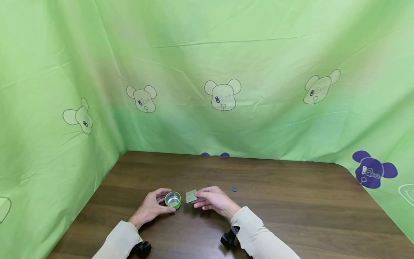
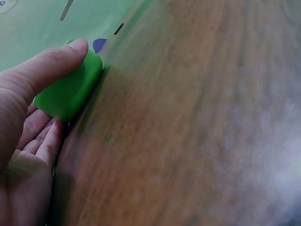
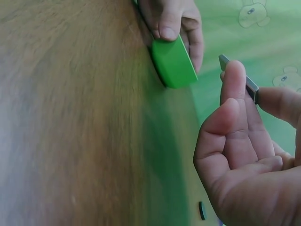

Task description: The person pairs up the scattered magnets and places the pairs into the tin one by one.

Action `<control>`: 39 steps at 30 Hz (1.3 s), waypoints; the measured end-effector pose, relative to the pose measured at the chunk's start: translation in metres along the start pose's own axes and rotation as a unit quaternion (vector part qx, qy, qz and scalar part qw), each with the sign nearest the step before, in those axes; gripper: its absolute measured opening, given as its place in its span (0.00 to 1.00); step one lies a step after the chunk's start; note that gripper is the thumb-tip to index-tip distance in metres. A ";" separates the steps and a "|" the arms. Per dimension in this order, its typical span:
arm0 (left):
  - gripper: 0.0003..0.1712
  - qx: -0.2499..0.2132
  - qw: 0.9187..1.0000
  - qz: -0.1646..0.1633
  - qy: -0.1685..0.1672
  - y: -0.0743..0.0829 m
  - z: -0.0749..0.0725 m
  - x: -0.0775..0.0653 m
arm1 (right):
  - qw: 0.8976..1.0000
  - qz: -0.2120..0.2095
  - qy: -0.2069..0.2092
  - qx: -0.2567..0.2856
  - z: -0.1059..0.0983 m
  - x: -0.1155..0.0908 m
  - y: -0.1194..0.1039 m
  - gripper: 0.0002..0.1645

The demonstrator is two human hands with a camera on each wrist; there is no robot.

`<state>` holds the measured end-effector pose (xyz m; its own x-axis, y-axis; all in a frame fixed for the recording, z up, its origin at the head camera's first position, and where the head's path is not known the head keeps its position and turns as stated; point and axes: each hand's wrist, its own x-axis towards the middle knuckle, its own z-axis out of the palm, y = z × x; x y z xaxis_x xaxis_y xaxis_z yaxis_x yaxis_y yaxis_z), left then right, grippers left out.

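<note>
My left hand [image 1: 152, 205] grips a small round green tin [image 1: 176, 206] that stands on the table, its top uncovered and its inside shiny metal. In the left wrist view the thumb [image 2: 56, 63] lies against the tin's green side [image 2: 77, 89]. Just right of the tin, my right hand [image 1: 215, 200] pinches a thin flat pale grey-green piece [image 1: 191, 196] with a line across it; whether it is one piece or two I cannot tell. Edge-on in the right wrist view, this piece [image 3: 252, 89] looks dark and silvery between thumb and fingers, apart from the tin [image 3: 173, 63].
A small dark disc [image 1: 234, 189] lies on the brown wooden table [image 1: 291, 205] right of my right hand. Another dark bit [image 1: 208, 185] shows behind that hand, mostly hidden. Green cloth [image 1: 181, 64] with printed bear heads hangs along the table's back and sides.
</note>
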<state>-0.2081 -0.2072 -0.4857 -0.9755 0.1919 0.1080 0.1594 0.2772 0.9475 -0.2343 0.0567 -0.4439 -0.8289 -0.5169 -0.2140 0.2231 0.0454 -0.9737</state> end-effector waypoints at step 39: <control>0.37 -0.024 1.000 -0.005 -0.012 0.002 -0.003 0.003 | 1.000 0.021 0.006 0.023 0.041 0.033 0.005 0.17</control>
<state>-0.2117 -0.2092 -0.4823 -0.9731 0.2111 0.0919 0.1417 0.2345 0.9617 -0.2393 0.0048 -0.4524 -0.8237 -0.5058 -0.2561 0.2809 0.0282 -0.9593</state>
